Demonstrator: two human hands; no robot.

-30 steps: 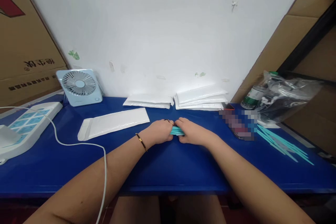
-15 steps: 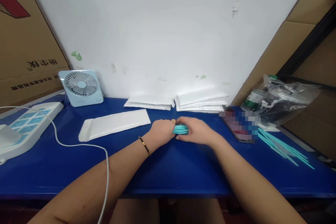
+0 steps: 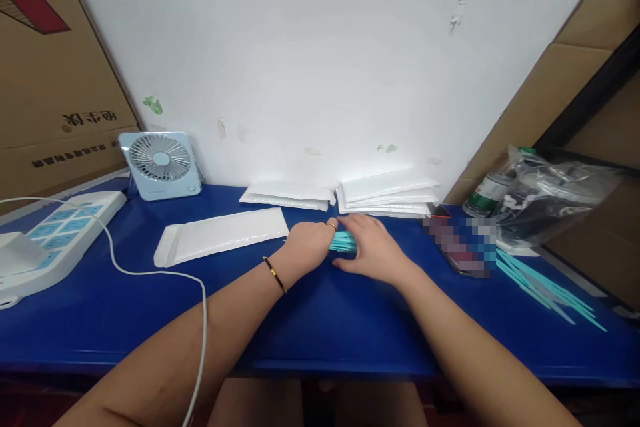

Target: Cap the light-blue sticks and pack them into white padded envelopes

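Note:
A bundle of thin, flat teal strips [image 3: 344,241] lies across the middle of the blue table, in my left hand [image 3: 311,245]. The fingers of that hand are wrapped round it, and a thin tip pokes out on its left side. At the right end of the bundle, my right hand [image 3: 373,245] is cupped with thumb and fingers apart. Its palm is at the strip ends, with a gap between the thumb and the strips. A flat white padded envelope [image 3: 225,235] lies left of my left hand, its flap end pointing left.
White padded envelopes [image 3: 387,195] are stacked at the wall, with another white envelope [image 3: 287,195] beside them. A phone [image 3: 457,247], loose teal strips [image 3: 547,287] and a clear plastic bag [image 3: 555,197] lie right. A fan [image 3: 163,167] and power strip [image 3: 75,237] stand left; a white cable [image 3: 150,272] crosses my left forearm.
My right thumb and fingers have spread slightly wider around the strip ends. The left hand keeps its hold on the bundle. The whole view has shifted a little.

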